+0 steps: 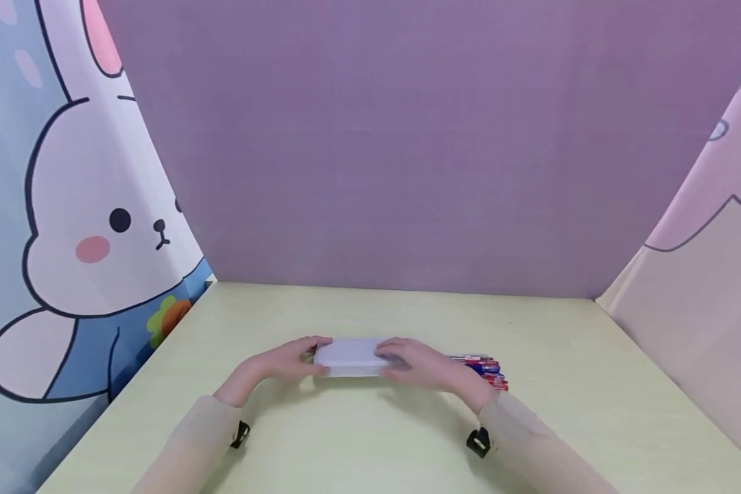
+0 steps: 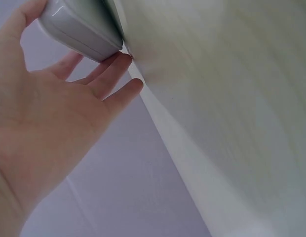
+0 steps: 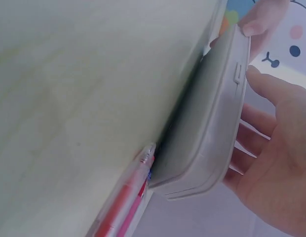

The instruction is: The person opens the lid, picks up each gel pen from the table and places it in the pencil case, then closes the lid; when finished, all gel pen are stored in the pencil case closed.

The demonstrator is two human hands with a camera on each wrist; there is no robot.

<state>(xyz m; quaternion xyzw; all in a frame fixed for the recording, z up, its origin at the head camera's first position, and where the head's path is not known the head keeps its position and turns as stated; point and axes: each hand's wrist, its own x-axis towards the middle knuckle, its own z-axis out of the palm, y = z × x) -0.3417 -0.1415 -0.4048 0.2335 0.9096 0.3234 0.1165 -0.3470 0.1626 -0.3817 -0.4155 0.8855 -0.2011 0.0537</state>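
A white plastic pencil case [image 1: 350, 353], its lid closed, is held level between both hands near the middle of the table. My left hand [image 1: 287, 361] grips its left end, thumb on the near side and fingers on the far side. At the right part of the case, my right hand [image 1: 425, 367] holds it with thumb and fingers spread over the lid and edges. The right wrist view shows a small latch [image 3: 238, 73] on the side of the case, and its underside close over the tabletop. Several red and blue pens [image 1: 486, 369] lie just right of the case, partly behind the right hand.
The pale yellow-green table [image 1: 358, 439] ends at a plain purple panel [image 1: 370, 151] at the back. A curtain with a cartoon rabbit [image 1: 92, 206] hangs on the left, and a pink and cream curtain [image 1: 710, 288] on the right.
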